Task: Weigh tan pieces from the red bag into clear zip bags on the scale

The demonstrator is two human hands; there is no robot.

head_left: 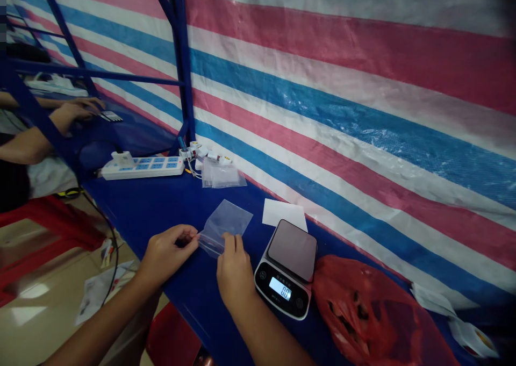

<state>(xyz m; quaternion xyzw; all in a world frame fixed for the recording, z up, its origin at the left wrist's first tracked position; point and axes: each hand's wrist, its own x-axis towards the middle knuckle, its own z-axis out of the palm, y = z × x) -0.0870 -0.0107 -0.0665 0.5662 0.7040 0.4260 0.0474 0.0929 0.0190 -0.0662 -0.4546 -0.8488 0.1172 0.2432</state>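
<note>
A clear plastic zip bag (pixel 229 219) is held over the blue table between my two hands. My left hand (pixel 171 250) pinches its left corner between thumb and fingertips. At the near right edge, my right hand (pixel 235 272) has its fingers closed on the bag; the thumb is hidden. The bag looks flat, with nothing visible inside. Just right of my right hand stands a kitchen scale (pixel 293 248), its lit display reading 0.0 and its plate bare. A white sheet of paper (pixel 284 214) lies behind the scale.
A red plastic bag (pixel 374 312) with dark contents sits right of the scale. At the back are a white power strip (pixel 143 167) and more clear bags (pixel 223 173). A tape roll (pixel 471 336) lies far right. Beyond the blue frame (pixel 183 59), another person's hand (pixel 83 108) reaches over the table.
</note>
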